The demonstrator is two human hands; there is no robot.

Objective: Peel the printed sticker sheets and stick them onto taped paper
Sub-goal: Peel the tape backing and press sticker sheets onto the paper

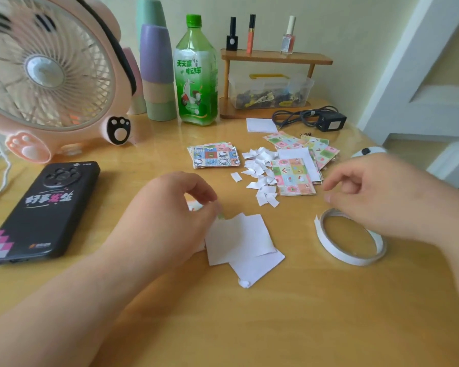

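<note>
Wooden worktop (249, 327). Far L: pink fan (45, 72) w/ paw-shaped feet, facing the camera. In front of it, black phone (43, 210) lying back side up. Nr the wall: stack of pastel cups (158, 75), and just beside it a green bottle (196, 75), upright, cap on. To the R, small wooden rack (276, 59) w/ three cosmetic bottles (251, 33) on top shelf, clear plastic box (270, 91) under it. Black adapter (331, 122) w/ coiled cable (294, 117) in front of rack.

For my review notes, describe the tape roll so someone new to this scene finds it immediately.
On the wooden table, look at the near right side, just beneath the right hand. The tape roll lies flat there, right of the white paper squares. It is the only ring: a thin white hoop with bare table showing through its middle.
</note>
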